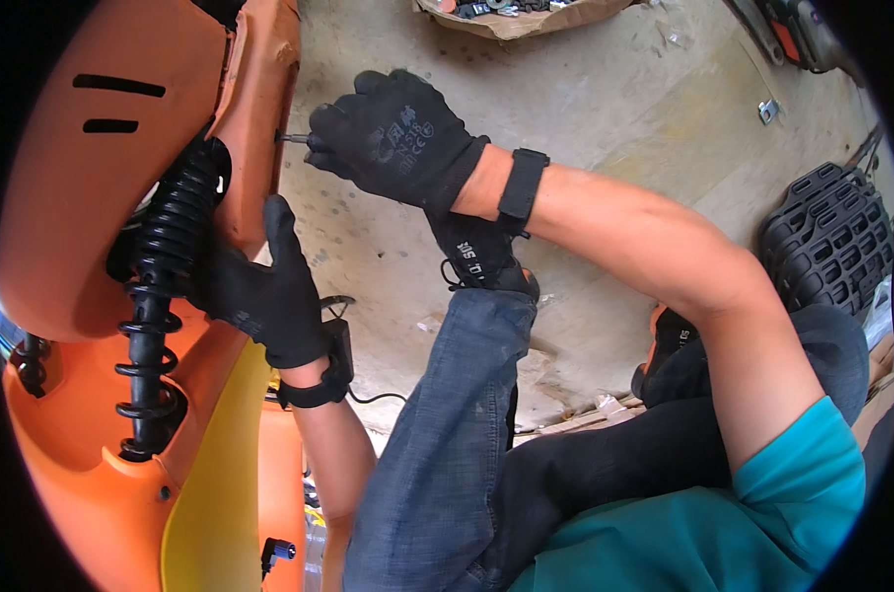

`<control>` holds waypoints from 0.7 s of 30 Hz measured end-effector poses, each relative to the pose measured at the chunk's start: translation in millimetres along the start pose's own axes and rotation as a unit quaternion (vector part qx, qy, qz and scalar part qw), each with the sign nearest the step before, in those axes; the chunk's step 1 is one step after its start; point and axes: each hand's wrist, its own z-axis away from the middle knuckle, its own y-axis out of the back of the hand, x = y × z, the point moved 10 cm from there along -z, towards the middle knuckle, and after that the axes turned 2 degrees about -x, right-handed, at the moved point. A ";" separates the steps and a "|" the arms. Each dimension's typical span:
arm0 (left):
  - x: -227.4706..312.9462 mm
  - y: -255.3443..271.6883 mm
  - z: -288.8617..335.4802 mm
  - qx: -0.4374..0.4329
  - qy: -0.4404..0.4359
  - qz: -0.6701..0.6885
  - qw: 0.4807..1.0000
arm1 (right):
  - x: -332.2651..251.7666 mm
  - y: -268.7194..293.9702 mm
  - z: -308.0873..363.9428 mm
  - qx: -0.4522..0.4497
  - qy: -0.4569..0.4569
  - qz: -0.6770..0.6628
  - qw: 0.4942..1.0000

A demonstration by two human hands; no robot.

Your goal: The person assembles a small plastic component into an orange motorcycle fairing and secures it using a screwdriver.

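My right hand [397,133], in a black glove, is closed round a screwdriver. Its slim metal shaft [295,138] points left, with the tip at the edge of an orange body panel [254,109]; the handle is hidden in my fist. Lower down, my left hand [264,301], also gloved in black, rests against the orange bodywork beside a black coil-spring shock absorber [153,326]. Its thumb stands up, apart from the fingers, whose ends pass out of sight behind the spring. A larger orange panel [111,197] with two slots covers the upper left.
A yellow panel [215,474] curves along the lower left, near a small black connector [277,553]. A cardboard box of small parts [526,22] stands at the top. On the concrete floor [605,109] lie a small metal piece [768,111] and a black plastic grille [826,237]. My legs fill the lower middle.
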 end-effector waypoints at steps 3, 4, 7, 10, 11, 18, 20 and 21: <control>-0.5 -1.5 -1.4 -0.004 0.006 -0.041 0.999 | 3.3 -8.2 -0.9 -0.043 -0.041 -0.037 0.998; -1.0 -2.9 -1.1 -0.012 0.010 -0.056 0.998 | 1.8 -5.4 0.3 -0.029 -0.042 -0.036 0.998; -4.5 -7.6 -3.3 -0.029 0.019 -0.024 0.999 | 0.4 -7.4 0.4 -0.031 -0.039 -0.023 0.998; -5.5 -10.6 -8.9 -0.044 -0.002 -0.033 0.998 | -0.7 -6.1 0.5 -0.021 -0.040 -0.028 0.999; -3.8 -10.9 -11.9 -0.040 -0.021 -0.038 0.998 | -0.4 -7.0 0.4 -0.023 -0.048 -0.044 0.998; -3.9 -19.8 -23.8 -0.037 -0.058 -0.061 0.996 | 6.2 -20.5 3.1 -0.082 -0.139 -0.118 0.980; -2.7 -19.2 -23.2 -0.018 -0.064 -0.092 0.994 | 4.4 -19.9 2.6 -0.083 -0.143 -0.129 0.978; -3.2 -20.3 -22.7 -0.014 -0.058 -0.113 0.992 | 3.7 -20.7 2.6 -0.090 -0.146 -0.132 0.976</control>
